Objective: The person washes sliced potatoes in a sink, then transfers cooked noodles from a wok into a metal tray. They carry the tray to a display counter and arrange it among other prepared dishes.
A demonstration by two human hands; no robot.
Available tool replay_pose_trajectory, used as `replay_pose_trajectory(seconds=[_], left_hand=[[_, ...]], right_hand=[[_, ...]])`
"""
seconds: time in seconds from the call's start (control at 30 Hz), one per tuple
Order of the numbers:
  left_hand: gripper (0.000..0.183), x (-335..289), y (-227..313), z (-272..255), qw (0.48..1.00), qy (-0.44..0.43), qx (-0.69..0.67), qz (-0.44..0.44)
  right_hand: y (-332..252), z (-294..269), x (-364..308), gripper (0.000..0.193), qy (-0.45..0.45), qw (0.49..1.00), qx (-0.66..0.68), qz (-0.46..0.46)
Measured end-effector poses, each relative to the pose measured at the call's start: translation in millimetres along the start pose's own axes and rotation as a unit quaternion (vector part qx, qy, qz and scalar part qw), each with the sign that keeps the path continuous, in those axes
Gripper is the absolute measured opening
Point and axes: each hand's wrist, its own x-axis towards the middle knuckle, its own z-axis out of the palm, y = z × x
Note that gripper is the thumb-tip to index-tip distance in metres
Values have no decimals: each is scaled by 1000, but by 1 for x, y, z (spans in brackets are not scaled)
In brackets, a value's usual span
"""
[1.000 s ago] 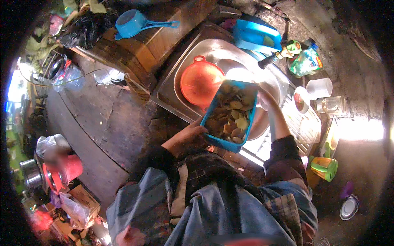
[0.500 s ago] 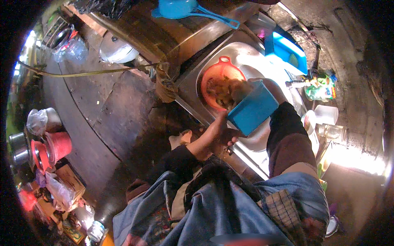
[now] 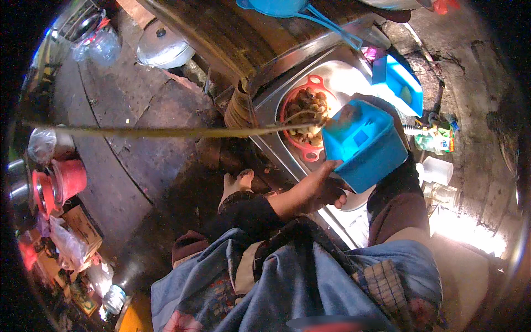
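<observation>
A blue rectangular plastic container (image 3: 371,166) is tilted over the sink, its open inside facing the colander and almost bare. My left hand (image 3: 318,191) holds its near corner, thumb on the rim and fingers below. At the far right side my right hand (image 3: 387,106) grips the container; most of its fingers are hidden behind the wall. Just left of the container a red-orange colander (image 3: 315,81) sits in the steel sink (image 3: 337,69). In it lies a heap of small brown and yellowish rounded pieces (image 3: 308,102), whose kind I cannot make out.
Behind the sink, a blue dipper (image 3: 276,6) lies on a wooden surface. A second blue container (image 3: 406,91) stands at the sink's far right, near a green-and-white pouch (image 3: 434,141). A blurred yellowish strand (image 3: 182,131) crosses the view. A lidded pot (image 3: 163,47) stands left.
The container has turned back from its steep tip, so its inside now shows. The blurred pieces falling into the colander now lie still in a heap. The view has shifted slightly.
</observation>
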Motion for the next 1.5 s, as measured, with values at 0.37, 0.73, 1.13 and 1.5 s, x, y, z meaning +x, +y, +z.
replay_pose_trajectory(seconds=[0.37,0.73,1.13,1.5], left_hand=[[53,5,-8,2,998,46,-1,-44],[48,22,-56,-25,992,66,68,-87],[83,40,-80,-84,726,134,641,210],[82,38,-92,-80,652,201,731,-6]], right_hand=[[22,-3,-16,66,18,999,41,14],[33,-9,-39,70,65,981,185,-9],[102,113,-152,46,414,849,226,-238],[59,198,-133,31,293,895,-253,-219]])
